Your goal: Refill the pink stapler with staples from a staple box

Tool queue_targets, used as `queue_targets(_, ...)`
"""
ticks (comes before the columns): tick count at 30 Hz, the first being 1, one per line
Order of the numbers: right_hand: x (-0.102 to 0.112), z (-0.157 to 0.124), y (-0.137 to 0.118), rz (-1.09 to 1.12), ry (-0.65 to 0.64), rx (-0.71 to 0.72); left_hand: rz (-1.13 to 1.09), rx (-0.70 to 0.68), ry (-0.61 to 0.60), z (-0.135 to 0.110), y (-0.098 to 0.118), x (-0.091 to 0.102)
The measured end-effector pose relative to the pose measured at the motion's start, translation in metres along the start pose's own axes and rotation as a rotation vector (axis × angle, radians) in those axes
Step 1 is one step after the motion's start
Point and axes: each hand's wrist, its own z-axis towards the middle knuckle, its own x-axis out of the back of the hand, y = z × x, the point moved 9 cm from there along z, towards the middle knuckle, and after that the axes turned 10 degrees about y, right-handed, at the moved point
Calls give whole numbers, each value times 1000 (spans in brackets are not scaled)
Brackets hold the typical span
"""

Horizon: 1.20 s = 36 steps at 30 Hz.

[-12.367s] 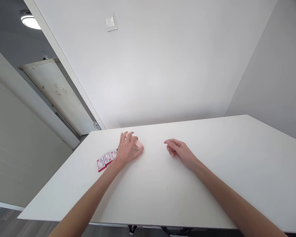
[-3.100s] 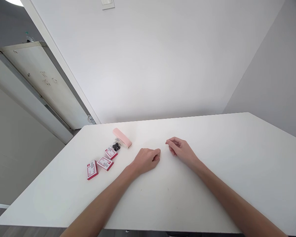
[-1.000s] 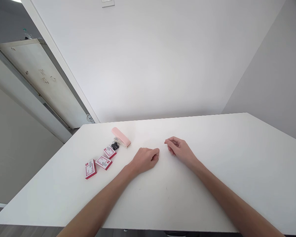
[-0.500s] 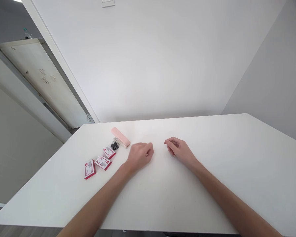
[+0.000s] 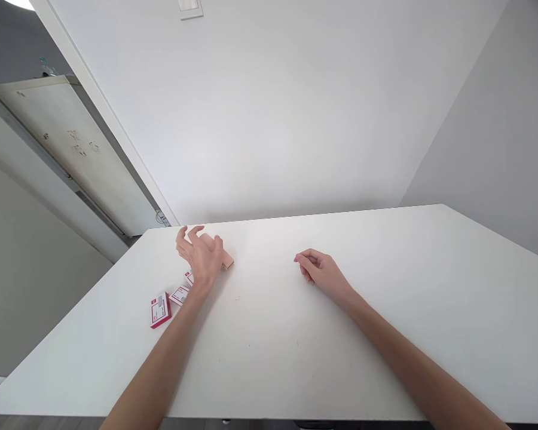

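My left hand [image 5: 200, 257] is over the pink stapler [image 5: 227, 259], its fingers spread and bent, so it is open. It hides much of the stapler, and I cannot tell whether it touches it. Below the hand lie small red-and-white boxes: one box [image 5: 160, 309] in full view, a second box [image 5: 179, 295] partly behind my forearm, and a third box [image 5: 189, 278] mostly covered. My right hand [image 5: 318, 269] rests on the table to the right, fingers curled in with the thumb against them; nothing shows in it.
The white table [image 5: 269, 358] reaches back to a plain wall [image 5: 296, 119]. A light switch [image 5: 190, 8] is on that wall at the top. On the left, beyond a door frame, stands a pale cabinet-like panel [image 5: 76, 155].
My left hand has moved left, from mid-table to over the stapler, and opened from a fist. A small black object beside the stapler is now hidden. My right hand stays put.
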Motion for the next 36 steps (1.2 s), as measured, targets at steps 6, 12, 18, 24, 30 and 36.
queue_targets(6,0,-1,-1,-3,0,4,-8,93,-125,0,-15,-13)
queue_targets(12,0,-1,-2,-2,1,6,-121,87,-227,-10,-5,-19)
queue_targets(18,1,-1,-3,-1,5,15,-261,17,-350,-27,24,-20)
queue_targets(24,1,-1,-3,1,1,9,-330,-24,-449,-39,48,-15)
queue_targets(30,0,-1,-3,3,1,14,-294,58,-363,-31,37,-11)
queue_targets(36,0,-1,-4,8,2,17,-265,95,-436,-31,32,-18)
